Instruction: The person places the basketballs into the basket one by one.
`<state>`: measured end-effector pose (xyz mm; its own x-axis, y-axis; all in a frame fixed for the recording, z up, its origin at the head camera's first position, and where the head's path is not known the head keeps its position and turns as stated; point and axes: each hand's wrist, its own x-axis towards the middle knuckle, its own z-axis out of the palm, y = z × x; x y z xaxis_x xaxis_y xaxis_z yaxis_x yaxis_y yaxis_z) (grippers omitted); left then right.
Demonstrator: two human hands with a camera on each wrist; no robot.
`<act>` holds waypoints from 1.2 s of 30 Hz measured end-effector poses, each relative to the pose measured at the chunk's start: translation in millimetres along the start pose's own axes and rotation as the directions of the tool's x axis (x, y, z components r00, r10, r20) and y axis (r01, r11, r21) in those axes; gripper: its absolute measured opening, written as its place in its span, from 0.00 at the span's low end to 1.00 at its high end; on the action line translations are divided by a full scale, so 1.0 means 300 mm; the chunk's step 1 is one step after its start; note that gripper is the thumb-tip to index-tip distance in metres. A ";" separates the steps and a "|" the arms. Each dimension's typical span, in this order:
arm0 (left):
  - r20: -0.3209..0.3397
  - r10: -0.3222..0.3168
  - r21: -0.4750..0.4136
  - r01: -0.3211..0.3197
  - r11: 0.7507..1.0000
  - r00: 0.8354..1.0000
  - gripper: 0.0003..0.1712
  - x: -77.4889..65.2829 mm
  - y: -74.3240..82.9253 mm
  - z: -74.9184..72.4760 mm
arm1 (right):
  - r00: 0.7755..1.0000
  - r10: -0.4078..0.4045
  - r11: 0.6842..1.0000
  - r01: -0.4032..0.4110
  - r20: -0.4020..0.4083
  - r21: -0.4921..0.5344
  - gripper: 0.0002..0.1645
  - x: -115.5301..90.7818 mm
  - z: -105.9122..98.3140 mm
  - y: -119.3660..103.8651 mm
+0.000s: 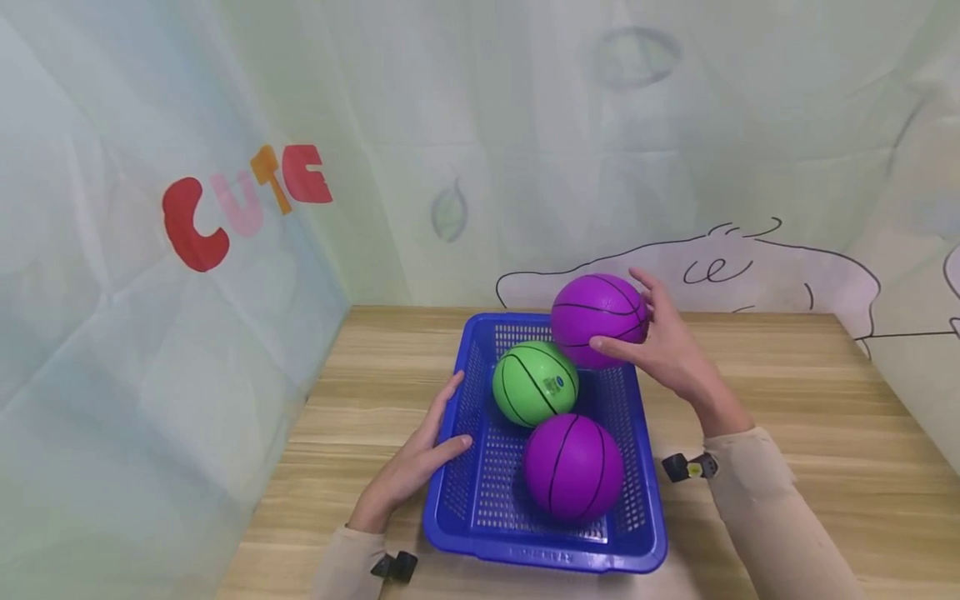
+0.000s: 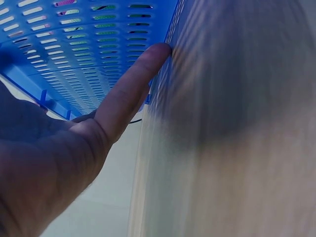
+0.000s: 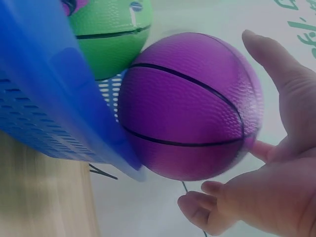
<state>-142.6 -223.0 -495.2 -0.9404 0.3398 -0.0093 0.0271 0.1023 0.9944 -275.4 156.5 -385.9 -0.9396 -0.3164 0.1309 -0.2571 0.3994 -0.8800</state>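
Observation:
A blue plastic basket (image 1: 543, 554) with slotted sides holds a green ball (image 1: 528, 379) and a purple ball (image 1: 573, 468), both with black basketball lines. Another purple ball (image 1: 592, 312) is at the basket's far right corner, overlapping the rim in the head view. My right hand (image 1: 671, 346) spreads around its right side; in the right wrist view a fingertip meets this ball (image 3: 185, 108) while thumb and lower fingers stand off it. Along the basket's left side lies my left hand (image 1: 412, 462), thumb over the rim and a straight finger (image 2: 131, 91) against the outer wall.
The basket stands on a wood-grain table (image 1: 795, 400). Behind and to the left hangs a printed cloth backdrop (image 1: 420, 125) with the letters CUTE (image 1: 197, 225). Small black wrist cameras sit beside both sleeves (image 1: 757, 483).

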 end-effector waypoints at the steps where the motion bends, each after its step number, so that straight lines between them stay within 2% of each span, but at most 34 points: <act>1: 0.000 0.000 0.000 0.000 1.000 1.000 0.50 0.001 0.000 0.000 | 1.000 0.006 1.000 -0.006 -0.009 -0.008 0.74 -0.004 -0.007 -0.004; 6: -0.009 -0.004 0.014 0.004 1.000 1.000 0.50 0.006 0.004 0.000 | 0.998 0.024 0.999 -0.026 -0.056 -0.037 0.73 -0.027 -0.040 -0.023; 12: -0.017 -0.003 0.027 0.004 1.000 1.000 0.50 0.008 0.001 0.001 | 0.998 0.034 0.998 -0.036 -0.054 -0.041 0.74 -0.057 -0.061 -0.026; 27: -0.018 -0.003 0.026 0.003 1.000 1.000 0.49 0.021 -0.002 -0.011 | 0.996 0.021 0.998 -0.026 -0.083 -0.060 0.72 -0.105 -0.062 -0.010; 36: -0.038 -0.015 0.027 0.016 1.000 0.999 0.50 0.008 0.003 -0.010 | 0.995 0.028 0.997 -0.035 -0.099 -0.067 0.70 -0.120 -0.068 -0.004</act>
<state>-145.8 -224.9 -493.9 -0.9530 0.3022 -0.0200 0.0213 0.1327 0.9909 -245.8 185.0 -380.2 -0.9641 -0.2186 0.1506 -0.2388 0.4670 -0.8514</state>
